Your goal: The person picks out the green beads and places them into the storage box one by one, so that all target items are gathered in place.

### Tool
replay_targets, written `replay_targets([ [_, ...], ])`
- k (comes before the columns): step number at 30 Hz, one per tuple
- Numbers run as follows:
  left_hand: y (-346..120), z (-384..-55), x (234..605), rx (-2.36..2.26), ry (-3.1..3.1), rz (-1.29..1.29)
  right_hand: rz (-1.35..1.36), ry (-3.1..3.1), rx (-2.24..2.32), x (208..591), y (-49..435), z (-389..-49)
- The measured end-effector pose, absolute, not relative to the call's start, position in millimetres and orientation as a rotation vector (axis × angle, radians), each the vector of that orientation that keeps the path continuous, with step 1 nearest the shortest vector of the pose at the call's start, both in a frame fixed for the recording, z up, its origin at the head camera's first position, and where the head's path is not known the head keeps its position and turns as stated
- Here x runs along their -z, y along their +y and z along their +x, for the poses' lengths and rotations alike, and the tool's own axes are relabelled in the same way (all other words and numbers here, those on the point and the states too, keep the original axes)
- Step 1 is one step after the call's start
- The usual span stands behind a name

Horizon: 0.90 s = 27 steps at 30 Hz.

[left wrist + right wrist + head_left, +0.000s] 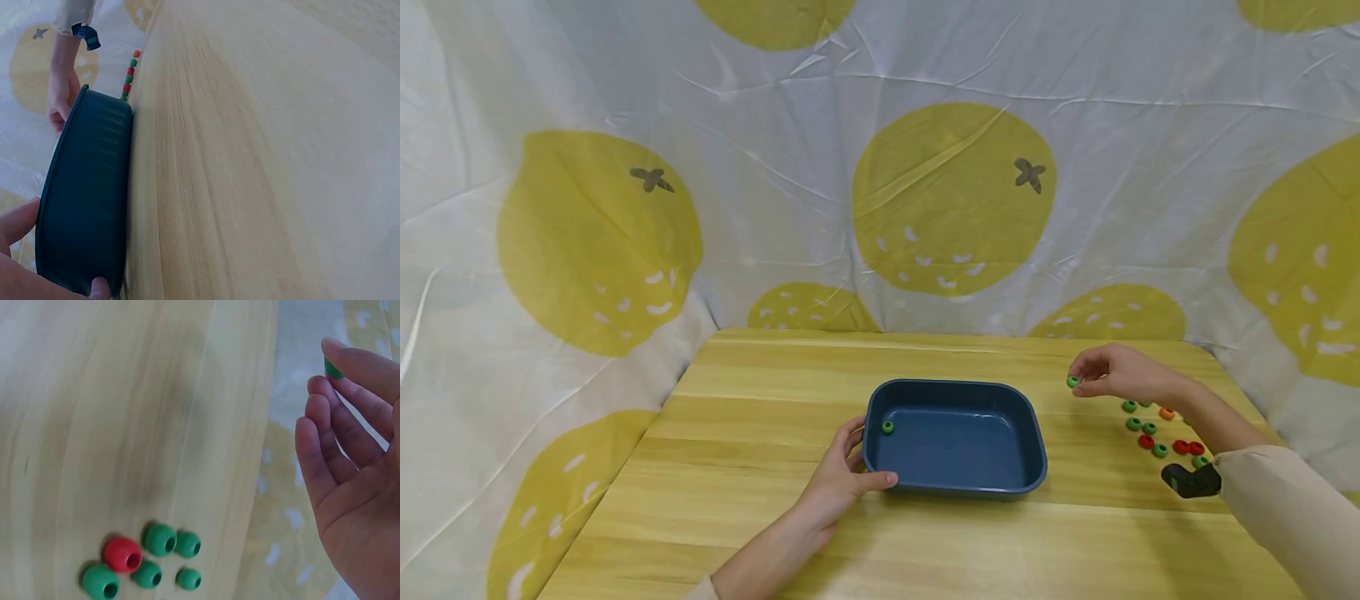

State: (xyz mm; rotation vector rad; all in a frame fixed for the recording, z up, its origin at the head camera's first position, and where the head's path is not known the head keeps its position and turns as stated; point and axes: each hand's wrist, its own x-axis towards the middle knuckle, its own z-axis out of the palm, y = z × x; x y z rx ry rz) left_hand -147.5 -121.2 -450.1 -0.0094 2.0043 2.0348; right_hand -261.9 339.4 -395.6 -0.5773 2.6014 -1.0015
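A dark blue rectangular basin (955, 487) stands on the wooden table, with one green bead (888, 427) lying inside near its left wall. My left hand (842, 475) grips the basin's left end, thumb over the near rim; the left wrist view shows its fingers on the basin's outer wall (84, 194). Raised above the table, to the right of the basin, my right hand (1116, 373) pinches a green bead (1073, 382) between thumb and fingertips. In the right wrist view that pinched bead (333, 369) is partly covered by the thumb.
Several loose green beads (1133, 424), red beads (1182, 447) and an orange bead (1167, 413) lie on the table (760, 392) below the right forearm. A black strap (1191, 481) hangs at the right wrist. A lemon-print cloth (775, 208) hangs behind the table.
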Motion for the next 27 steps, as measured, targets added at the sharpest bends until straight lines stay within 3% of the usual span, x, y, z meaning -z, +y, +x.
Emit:
replay_targets([
  [27,-122.0,-150.9,450.1,-2.008,2.004,-0.028,-0.858,2.444,1.027,388.5,252.4,-290.1],
])
